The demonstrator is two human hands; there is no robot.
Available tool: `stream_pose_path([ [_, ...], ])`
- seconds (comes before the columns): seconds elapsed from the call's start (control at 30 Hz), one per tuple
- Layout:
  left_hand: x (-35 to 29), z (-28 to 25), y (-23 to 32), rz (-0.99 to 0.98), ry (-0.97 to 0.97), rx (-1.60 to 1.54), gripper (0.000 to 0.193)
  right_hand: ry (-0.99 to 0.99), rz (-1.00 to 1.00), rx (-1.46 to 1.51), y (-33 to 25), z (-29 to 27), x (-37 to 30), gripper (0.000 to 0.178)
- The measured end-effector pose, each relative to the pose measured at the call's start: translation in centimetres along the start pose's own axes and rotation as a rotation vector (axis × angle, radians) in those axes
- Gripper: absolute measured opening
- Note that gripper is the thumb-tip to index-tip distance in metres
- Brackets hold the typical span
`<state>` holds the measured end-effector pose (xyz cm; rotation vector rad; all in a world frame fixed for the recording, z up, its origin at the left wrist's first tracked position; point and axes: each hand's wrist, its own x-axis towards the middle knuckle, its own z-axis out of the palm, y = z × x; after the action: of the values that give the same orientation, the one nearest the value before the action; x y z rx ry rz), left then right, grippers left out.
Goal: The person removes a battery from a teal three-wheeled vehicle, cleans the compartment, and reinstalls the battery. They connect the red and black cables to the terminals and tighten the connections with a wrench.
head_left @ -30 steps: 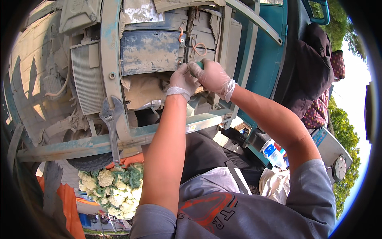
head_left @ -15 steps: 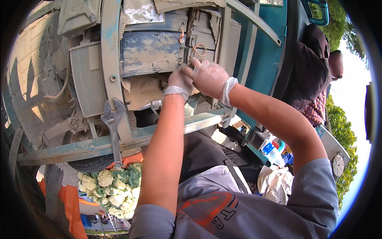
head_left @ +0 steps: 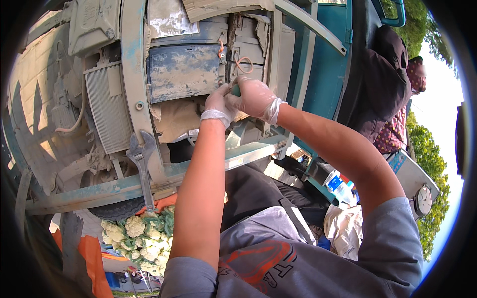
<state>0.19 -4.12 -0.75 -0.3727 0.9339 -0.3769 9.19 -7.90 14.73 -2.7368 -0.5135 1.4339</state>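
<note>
Both my hands wear thin pale gloves and meet in front of a dusty blue metal panel [head_left: 184, 72] on a vehicle's open front. My right hand [head_left: 256, 97] wraps a green tool handle [head_left: 235, 91], of which only a small part shows. My left hand [head_left: 217, 103] presses against the same handle from the left, its fingers closed around it. The tool's tip is hidden behind my hands. An orange wire loop [head_left: 243, 64] hangs just above them.
A large adjustable wrench [head_left: 141, 166] hangs on the pale blue frame rail [head_left: 99, 191]. A finned radiator [head_left: 104, 109] stands to the left. Cauliflowers [head_left: 144, 236] lie below. A person in dark clothes [head_left: 385, 89] stands at the right beside the teal cab door [head_left: 323, 74].
My hands stay at the same spot on the panel. The right hand has shifted slightly over the green handle, which was hidden half a second ago.
</note>
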Motion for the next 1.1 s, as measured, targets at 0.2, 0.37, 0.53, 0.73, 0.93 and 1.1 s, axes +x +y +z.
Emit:
stream_pose_path([
  [0.2,-2.2,2.1,0.4,0.132,0.233,0.333,0.027,0.008,-0.078,-0.170,-0.1,-0.2,0.7,0.039],
  [0.37,-6.0,4.8,2.9,0.955,0.615,1.519,0.020,-0.061,-0.310,-0.477,0.3,-0.6,1.3,0.031],
  [0.53,-4.7,8.4,6.5,1.172,0.365,2.009,0.033,0.061,-0.102,-0.137,0.0,0.8,1.0,0.025],
  [0.73,-1.7,11.2,7.6,0.854,0.297,2.470,0.019,0.085,-0.004,0.072,0.7,1.5,1.0,0.030],
  [0.93,-1.2,11.4,8.0,0.924,0.329,2.524,0.022,0.253,-0.132,0.061,1.6,3.0,-0.2,0.027],
  [1.1,-1.1,11.0,8.7,1.076,0.240,2.514,0.021,0.313,-0.236,0.076,1.9,3.1,-0.3,0.020],
])
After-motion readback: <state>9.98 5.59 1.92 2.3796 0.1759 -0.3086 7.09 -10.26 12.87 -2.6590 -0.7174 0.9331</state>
